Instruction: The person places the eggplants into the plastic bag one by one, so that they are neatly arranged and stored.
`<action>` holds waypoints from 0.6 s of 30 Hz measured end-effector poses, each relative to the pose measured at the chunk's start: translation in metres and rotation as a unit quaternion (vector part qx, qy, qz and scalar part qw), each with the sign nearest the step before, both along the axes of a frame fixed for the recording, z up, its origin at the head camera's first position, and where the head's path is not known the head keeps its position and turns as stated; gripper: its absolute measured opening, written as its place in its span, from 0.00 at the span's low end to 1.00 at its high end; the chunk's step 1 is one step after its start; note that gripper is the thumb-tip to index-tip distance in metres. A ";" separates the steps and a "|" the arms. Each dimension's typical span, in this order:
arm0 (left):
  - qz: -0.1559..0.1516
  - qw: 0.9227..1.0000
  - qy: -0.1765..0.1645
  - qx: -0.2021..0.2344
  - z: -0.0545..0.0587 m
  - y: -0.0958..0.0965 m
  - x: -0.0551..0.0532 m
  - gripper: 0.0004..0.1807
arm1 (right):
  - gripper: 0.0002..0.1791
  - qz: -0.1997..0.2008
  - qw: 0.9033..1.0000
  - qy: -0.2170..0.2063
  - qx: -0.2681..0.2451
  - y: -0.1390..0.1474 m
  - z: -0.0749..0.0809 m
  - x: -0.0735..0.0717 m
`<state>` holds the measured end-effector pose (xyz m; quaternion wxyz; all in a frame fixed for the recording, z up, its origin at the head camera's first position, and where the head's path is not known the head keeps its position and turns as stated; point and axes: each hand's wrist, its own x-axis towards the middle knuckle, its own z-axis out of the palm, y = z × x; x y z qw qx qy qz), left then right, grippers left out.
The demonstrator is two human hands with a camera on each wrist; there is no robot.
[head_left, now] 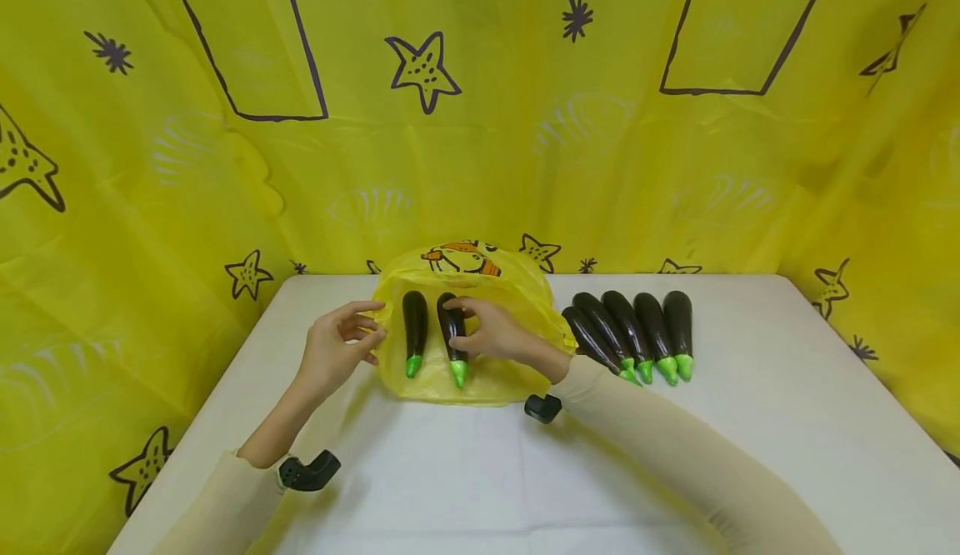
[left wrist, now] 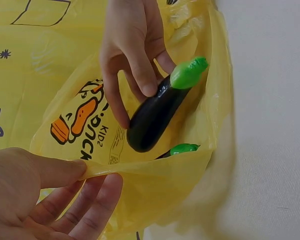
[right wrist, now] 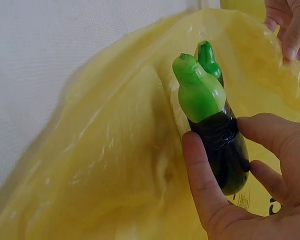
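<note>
A yellow plastic bag with a duck print lies with its mouth facing me. My left hand pinches the left edge of its mouth between thumb and fingers, as the left wrist view shows. Inside the bag's mouth my right hand grips a glossy dark eggplant with a bright green stem end, fingers and thumb on either side of its body. To the left of it, a second eggplant lies in the bag, stem end toward me. In the right wrist view the held eggplant partly hides that one.
Several more eggplants lie side by side on the white table, just right of the bag, green ends toward me. A yellow patterned curtain hangs behind the table and along both sides.
</note>
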<state>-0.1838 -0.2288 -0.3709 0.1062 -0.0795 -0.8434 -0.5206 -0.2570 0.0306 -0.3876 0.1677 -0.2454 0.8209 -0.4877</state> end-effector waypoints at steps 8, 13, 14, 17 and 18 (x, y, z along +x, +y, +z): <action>-0.003 1.000 0.003 0.002 0.001 0.000 -0.001 0.23 | 0.33 0.000 1.000 -0.003 0.001 -0.008 -0.003 -0.005; -0.004 1.000 0.003 0.003 0.001 -0.001 -0.001 0.23 | 0.33 0.001 1.000 0.020 0.023 -0.015 -0.006 -0.007; -0.004 1.000 0.002 0.003 0.001 -0.001 -0.001 0.23 | 0.33 0.000 0.999 0.025 0.029 -0.016 -0.006 -0.007; -0.003 1.000 0.003 0.001 0.000 0.000 -0.001 0.23 | 0.32 -0.006 0.999 0.032 0.041 -0.019 -0.008 -0.007; -0.002 1.000 0.002 0.001 0.000 0.000 -0.001 0.23 | 0.32 -0.009 0.998 0.034 0.046 -0.020 -0.008 -0.008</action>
